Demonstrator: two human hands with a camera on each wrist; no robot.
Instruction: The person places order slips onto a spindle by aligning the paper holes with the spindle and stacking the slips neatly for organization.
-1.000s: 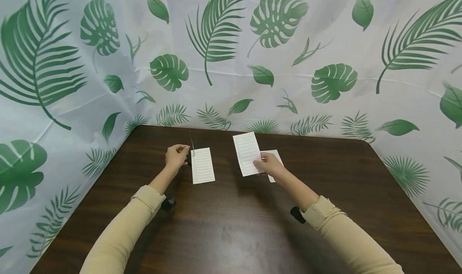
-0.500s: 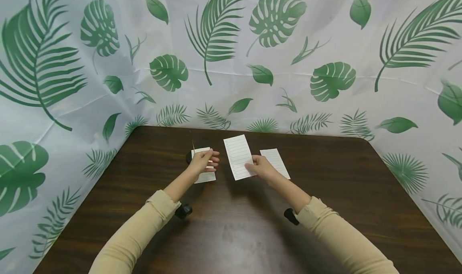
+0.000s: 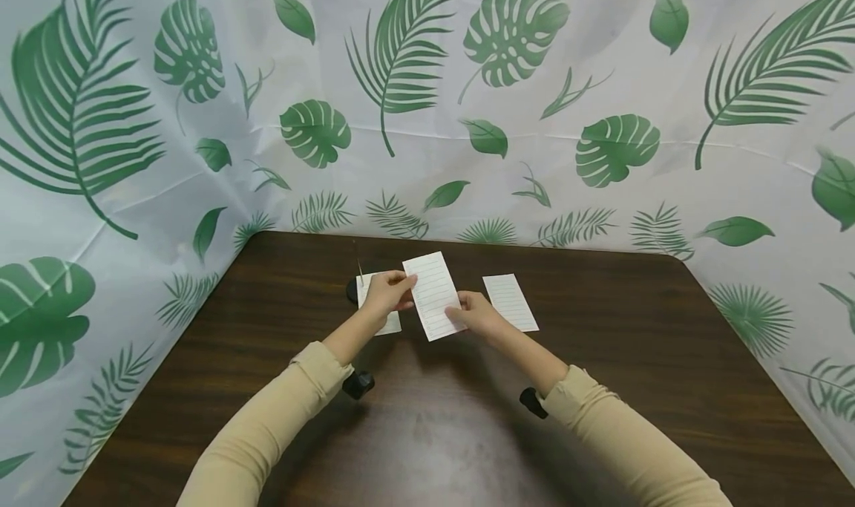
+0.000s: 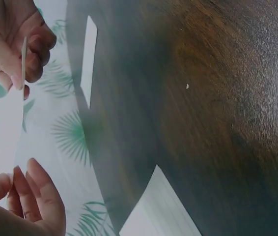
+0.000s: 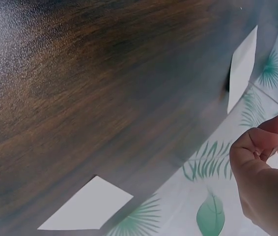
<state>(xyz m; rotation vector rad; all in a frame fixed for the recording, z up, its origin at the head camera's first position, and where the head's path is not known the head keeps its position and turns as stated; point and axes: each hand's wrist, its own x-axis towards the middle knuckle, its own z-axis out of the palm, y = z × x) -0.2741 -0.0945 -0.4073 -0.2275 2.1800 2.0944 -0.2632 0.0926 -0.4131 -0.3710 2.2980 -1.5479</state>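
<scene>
A white lined paper slip (image 3: 433, 297) is held up above the table, tilted, between both hands. My left hand (image 3: 389, 293) pinches its upper left edge between thumb and fingers. At the lower right edge, the thumb and fingers of my right hand (image 3: 479, 314) grip it. In the left wrist view the slip (image 4: 10, 128) appears nearly edge-on. Behind my left hand, a second lined slip (image 3: 389, 324) is partly covered. A thin upright spike (image 3: 358, 260) with a black base (image 3: 352, 291) stands at that slip's upper left; whether it pierces the paper is unclear.
A third lined slip (image 3: 510, 302) lies on the dark wooden table (image 3: 427, 433), right of the right hand. A white curtain with green leaves (image 3: 427, 151) hangs behind the table. Black wrist devices (image 3: 358, 384) hang beneath both forearms.
My left hand has left the spike, moved right and taken hold of the slip's left edge. The right hand has carried the slip left and slightly down, uncovering the third slip.
</scene>
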